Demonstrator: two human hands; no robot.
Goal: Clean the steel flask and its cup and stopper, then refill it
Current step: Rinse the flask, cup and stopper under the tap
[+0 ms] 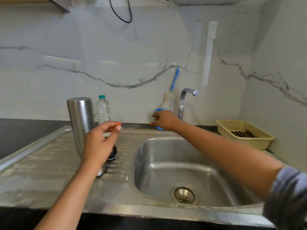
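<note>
The flask (81, 125) stands upright, lid on, at the back of the steel drainboard (41, 163), left of the sink (166, 171). Just behind it, against the marble wall, is a clear bottle (103, 110) with a green cap.

The left hand (99, 143) hovers in front of the flask with its fingers loosely bent, holding nothing. It hides most of two small things on the drainboard ridges: a dark round stopper (112, 155) and, nearer, a rim of steel that may be the cup (101, 172).

The right hand (164, 121) reaches across the sink's back edge, fingers curled round a blue thing (160, 128) at the foot of the wall. The hand covers so much of it that I cannot tell what it is. A blue-handled brush (175, 78) rises above it, leaning on the wall, next to the tap (183, 100).

The basin is open below the right arm. A cream basket (249, 141) sits in the far right corner of the dark surface (25, 130), its contents dark and unclear. The frame's edge cuts off a grey sleeve (289, 196) at lower right.
</note>
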